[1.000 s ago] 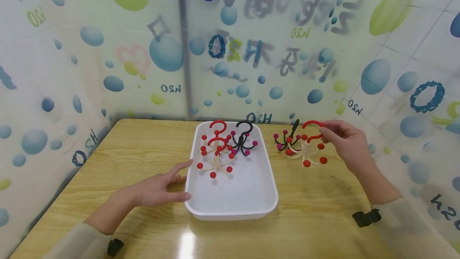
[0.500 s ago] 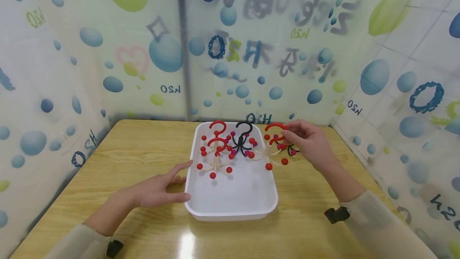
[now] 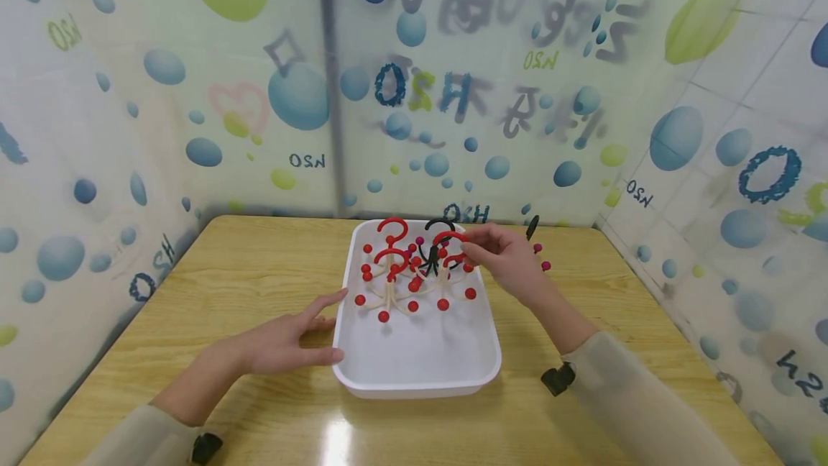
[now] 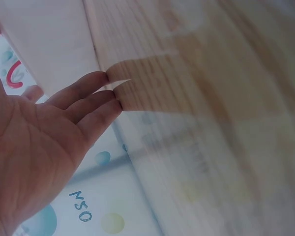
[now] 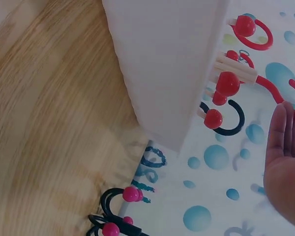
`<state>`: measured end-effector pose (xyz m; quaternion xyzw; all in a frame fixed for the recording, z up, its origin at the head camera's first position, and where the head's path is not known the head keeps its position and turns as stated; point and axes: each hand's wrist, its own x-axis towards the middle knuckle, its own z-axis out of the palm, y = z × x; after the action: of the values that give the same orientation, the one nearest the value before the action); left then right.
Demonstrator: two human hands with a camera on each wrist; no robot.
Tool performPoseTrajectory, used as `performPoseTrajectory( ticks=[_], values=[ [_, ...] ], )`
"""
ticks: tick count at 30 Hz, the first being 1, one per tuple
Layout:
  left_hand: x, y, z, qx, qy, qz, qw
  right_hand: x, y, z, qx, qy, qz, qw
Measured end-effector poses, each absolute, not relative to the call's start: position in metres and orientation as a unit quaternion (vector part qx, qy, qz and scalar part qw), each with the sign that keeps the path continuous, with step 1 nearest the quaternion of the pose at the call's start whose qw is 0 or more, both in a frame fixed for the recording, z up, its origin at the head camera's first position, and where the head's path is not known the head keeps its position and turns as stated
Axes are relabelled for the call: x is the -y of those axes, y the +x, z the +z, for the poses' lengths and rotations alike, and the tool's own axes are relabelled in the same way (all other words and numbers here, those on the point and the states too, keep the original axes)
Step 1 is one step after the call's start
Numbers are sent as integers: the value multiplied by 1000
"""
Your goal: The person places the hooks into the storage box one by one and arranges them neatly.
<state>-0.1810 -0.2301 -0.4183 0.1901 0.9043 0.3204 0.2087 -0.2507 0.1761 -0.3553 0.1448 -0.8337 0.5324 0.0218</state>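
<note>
currently a cream hanger (image 3: 443, 277) w/ red hook (image 3: 448, 235) & balls (image 3: 443, 304) is held upright over white tray (image 3: 414, 354), right side, hook pinched by r. hand (image 3: 507, 261); l. hand (image 3: 281, 340) is rested, fingers extended, at tray's left.

In the head view, the right hand (image 3: 514, 268) hides most of the black octopus hanger (image 3: 532, 227) at the tray's (image 3: 420, 358) two o'clock. The right-wrist edge crops that hand's fingers (image 5: 277, 132) at three o'clock; the left-wrist worktop (image 4: 236, 78) blurs toward four.
</note>
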Motion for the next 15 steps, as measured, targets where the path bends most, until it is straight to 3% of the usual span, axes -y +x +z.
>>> performPoseTrajectory(
  ticks=[15],
  values=[
    [230,-179,-417,-904,192,321,208,-165,-260,-370,841,136,523,-4]
  ],
)
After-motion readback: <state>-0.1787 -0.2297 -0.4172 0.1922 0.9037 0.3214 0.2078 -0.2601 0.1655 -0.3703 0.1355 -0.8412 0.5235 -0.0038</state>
